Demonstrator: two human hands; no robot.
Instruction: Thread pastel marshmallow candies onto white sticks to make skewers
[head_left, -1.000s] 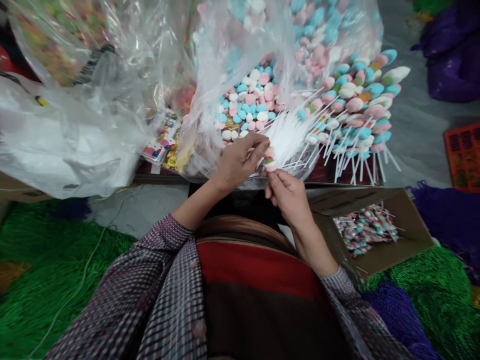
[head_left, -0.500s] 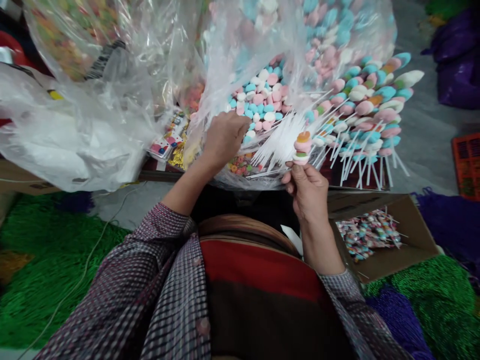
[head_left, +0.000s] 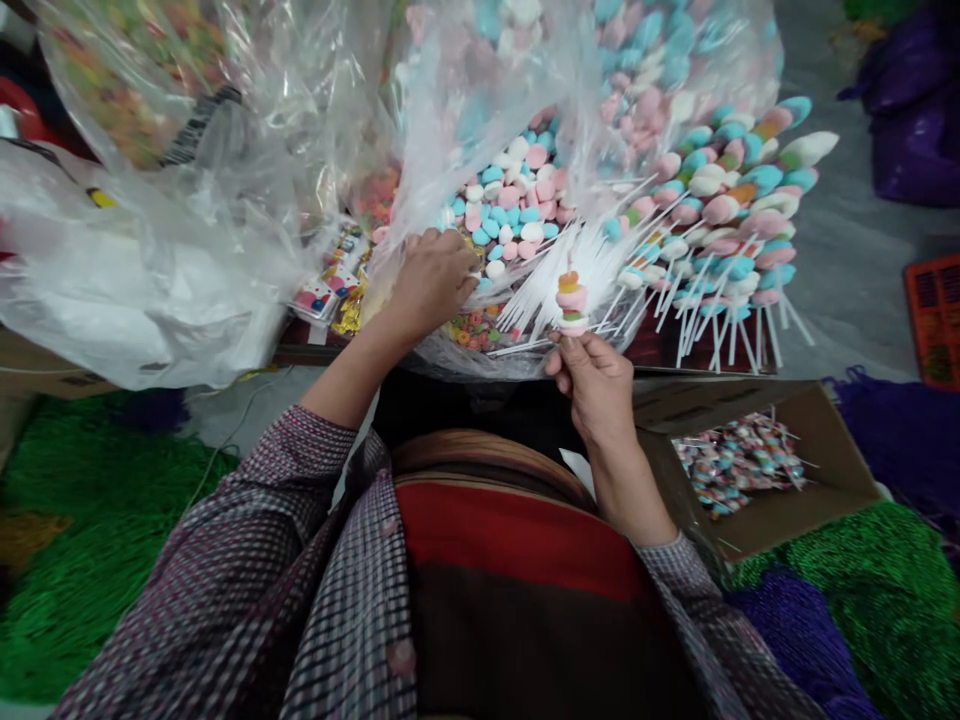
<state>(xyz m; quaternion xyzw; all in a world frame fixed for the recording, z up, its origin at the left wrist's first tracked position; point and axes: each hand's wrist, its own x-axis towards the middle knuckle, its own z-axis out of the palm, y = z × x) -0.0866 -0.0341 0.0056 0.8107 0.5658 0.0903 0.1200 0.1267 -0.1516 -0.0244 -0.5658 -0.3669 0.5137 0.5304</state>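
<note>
My right hand (head_left: 596,380) pinches a marshmallow skewer (head_left: 572,300) near its base and holds it upright. White, green, pink and orange sweets are stacked on it, and a thin tip shows above them. My left hand (head_left: 435,280) reaches over the near left side of the marshmallow pile (head_left: 514,205), its fingers curled downward. Whatever lies between those fingertips is hidden. Pink, blue and white marshmallows make up the pile, inside an open clear bag. Below it lie small ring-shaped gummies (head_left: 476,328). A bundle of white sticks (head_left: 551,280) lies behind the skewer.
Many loaded skewers (head_left: 724,210) are heaped at the table's right end, sticks toward me. A cardboard box (head_left: 832,480) with wrapped skewers stands below, at right. Large plastic bags (head_left: 157,270) crowd the left. Green strands (head_left: 90,540) cover the floor, and an orange crate (head_left: 934,320) is far right.
My left hand has moved left and slightly down, off the marshmallows toward the pile's near left edge. My right hand has shifted a little left with the skewer.
</note>
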